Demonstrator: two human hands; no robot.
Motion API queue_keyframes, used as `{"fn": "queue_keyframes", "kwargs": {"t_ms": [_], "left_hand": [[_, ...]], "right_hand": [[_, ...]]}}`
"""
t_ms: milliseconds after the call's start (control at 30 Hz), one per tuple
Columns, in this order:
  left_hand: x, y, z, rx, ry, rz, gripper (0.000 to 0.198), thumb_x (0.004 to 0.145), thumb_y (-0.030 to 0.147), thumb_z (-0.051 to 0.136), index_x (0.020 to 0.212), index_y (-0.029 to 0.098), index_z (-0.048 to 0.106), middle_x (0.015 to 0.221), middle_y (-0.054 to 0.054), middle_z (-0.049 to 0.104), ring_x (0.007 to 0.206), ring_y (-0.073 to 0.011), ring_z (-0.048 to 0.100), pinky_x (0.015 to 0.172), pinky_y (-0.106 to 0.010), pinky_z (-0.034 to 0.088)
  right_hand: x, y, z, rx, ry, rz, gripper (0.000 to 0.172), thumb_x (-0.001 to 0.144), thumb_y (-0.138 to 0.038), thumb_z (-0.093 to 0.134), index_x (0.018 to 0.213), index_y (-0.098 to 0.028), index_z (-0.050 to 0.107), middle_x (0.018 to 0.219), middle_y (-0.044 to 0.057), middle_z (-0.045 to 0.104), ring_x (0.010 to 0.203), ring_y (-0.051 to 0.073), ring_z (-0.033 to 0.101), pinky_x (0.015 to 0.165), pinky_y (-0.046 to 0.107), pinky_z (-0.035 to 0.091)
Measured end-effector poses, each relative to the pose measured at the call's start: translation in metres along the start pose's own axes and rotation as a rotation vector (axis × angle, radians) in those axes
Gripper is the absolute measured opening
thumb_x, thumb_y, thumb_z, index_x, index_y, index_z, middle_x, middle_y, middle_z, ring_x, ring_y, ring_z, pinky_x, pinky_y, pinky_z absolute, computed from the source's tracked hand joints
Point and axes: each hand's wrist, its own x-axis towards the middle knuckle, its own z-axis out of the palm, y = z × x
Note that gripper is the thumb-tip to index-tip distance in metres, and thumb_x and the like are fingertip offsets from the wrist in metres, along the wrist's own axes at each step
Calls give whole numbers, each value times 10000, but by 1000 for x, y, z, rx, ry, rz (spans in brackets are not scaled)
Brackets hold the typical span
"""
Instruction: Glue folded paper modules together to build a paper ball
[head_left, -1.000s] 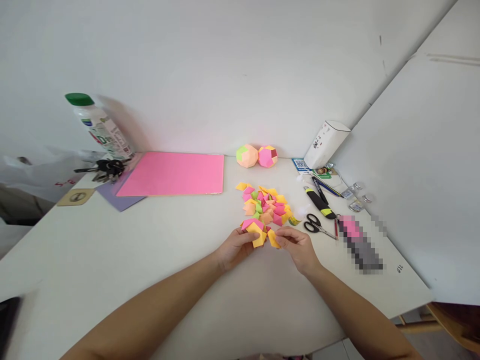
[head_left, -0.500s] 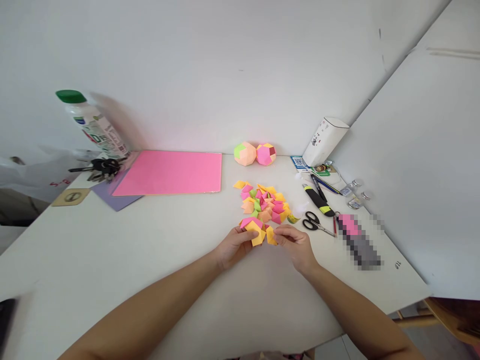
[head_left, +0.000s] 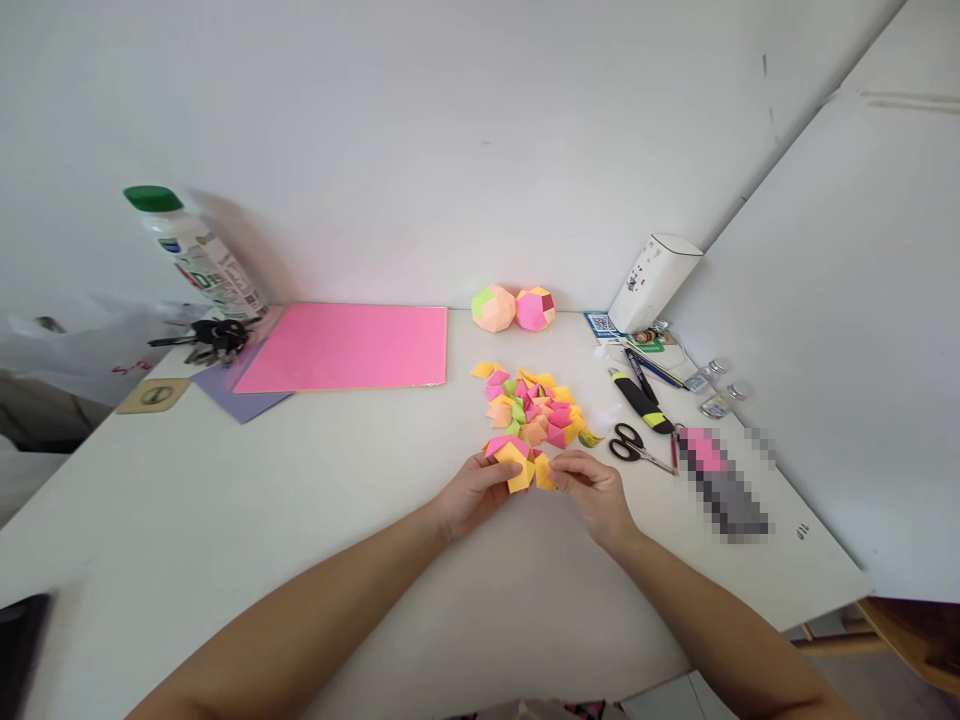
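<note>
My left hand (head_left: 474, 492) is closed on a pink and yellow folded-paper model (head_left: 514, 466), its thumb lying over the yellow face. At the model's right side, my right hand (head_left: 596, 492) pinches a small yellow folded-paper piece (head_left: 544, 471). Whether that piece is joined to the model I cannot tell. Just beyond my hands lies a pile of folded-paper pieces (head_left: 534, 405) in pink, yellow, green and peach. Against the wall sit two finished-looking paper balls, one peach and green (head_left: 493, 310), the other mostly pink (head_left: 535, 310).
Pink paper sheets (head_left: 349, 348) lie at the back left, near a green-capped bottle (head_left: 202, 255) and keys (head_left: 217, 338). On the right are scissors (head_left: 637, 447), a utility knife (head_left: 641, 402), pens (head_left: 656, 368), small glass jars (head_left: 724, 398) and a white box (head_left: 654, 283).
The whole view has shifted slightly, so everything sits a little farther right. My hands keep the same hold on the paper model and the yellow piece.
</note>
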Motion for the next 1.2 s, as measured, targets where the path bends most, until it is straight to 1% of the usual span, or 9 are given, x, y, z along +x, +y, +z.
{"fn": "queue_keyframes", "kwargs": {"t_ms": [67, 133, 233, 400, 533, 700, 900, 1067, 1200], "left_hand": [[0, -1, -1, 7, -3, -6, 175, 729, 191, 671, 886, 115, 682, 792, -68, 655, 726, -142, 578, 726, -271, 443], [-1, -2, -1, 17, -14, -12, 223, 739, 200, 664, 944, 114, 677, 890, -95, 668, 822, -174, 598, 796, -300, 447], [-1, -2, -1, 35, -31, -13, 277, 754, 219, 652, 1011, 117, 663, 1006, -123, 665, 957, -229, 596, 902, -363, 421], [-2, -4, -1, 66, -10, 2, 299, 747, 241, 664, 1024, 129, 663, 1055, -124, 664, 1018, -248, 589, 950, -386, 399], [-3, -5, 1, 71, 13, 2, 312, 732, 264, 681, 1020, 143, 669, 1052, -119, 672, 1003, -240, 601, 948, -378, 403], [-4, -4, 3, 100, 23, 4, 295, 732, 286, 677, 990, 143, 670, 1023, -117, 678, 962, -240, 613, 903, -380, 428], [-3, -7, 2, 154, 64, 34, 309, 719, 288, 686, 997, 158, 660, 994, -90, 679, 929, -221, 609, 893, -372, 425], [-5, -7, 1, 194, 91, 19, 247, 730, 283, 677, 938, 150, 659, 906, -73, 669, 831, -193, 596, 809, -353, 447], [-7, -7, 0, 223, 113, 11, 215, 714, 288, 691, 876, 148, 663, 856, -61, 668, 768, -176, 586, 750, -327, 450]], "right_hand": [[-1, 1, 1, 3, -5, -2, 84, 672, -267, 734, 755, -256, 734, 810, 23, 646, 779, 163, 593, 669, 294, 516], [-2, 2, 2, 3, -11, -1, 88, 676, -267, 730, 763, -254, 734, 821, 25, 650, 781, 164, 596, 668, 292, 521], [-3, 2, 2, 4, -24, -4, 79, 688, -262, 722, 766, -251, 731, 837, 27, 651, 790, 162, 598, 669, 286, 524], [-4, -1, 3, -4, -26, 1, 78, 694, -257, 720, 770, -245, 730, 843, 33, 647, 796, 166, 595, 685, 297, 532], [-5, -3, 5, -5, -25, 8, 75, 693, -252, 721, 767, -250, 731, 831, 33, 638, 780, 166, 590, 681, 302, 531], [-7, -2, 6, -4, -28, 5, 88, 701, -245, 715, 786, -255, 732, 846, 33, 639, 796, 168, 592, 683, 299, 526], [-8, -3, 6, 6, -23, -3, 83, 702, -226, 713, 775, -262, 731, 820, 18, 632, 753, 147, 588, 669, 283, 509], [-8, -5, 8, 15, -28, 14, 57, 699, -250, 711, 753, -231, 715, 792, 21, 636, 753, 154, 587, 686, 293, 504], [-9, -4, 11, 47, -42, 79, 96, 679, -277, 723, 741, -211, 689, 759, 14, 641, 726, 149, 587, 693, 294, 504]]}}
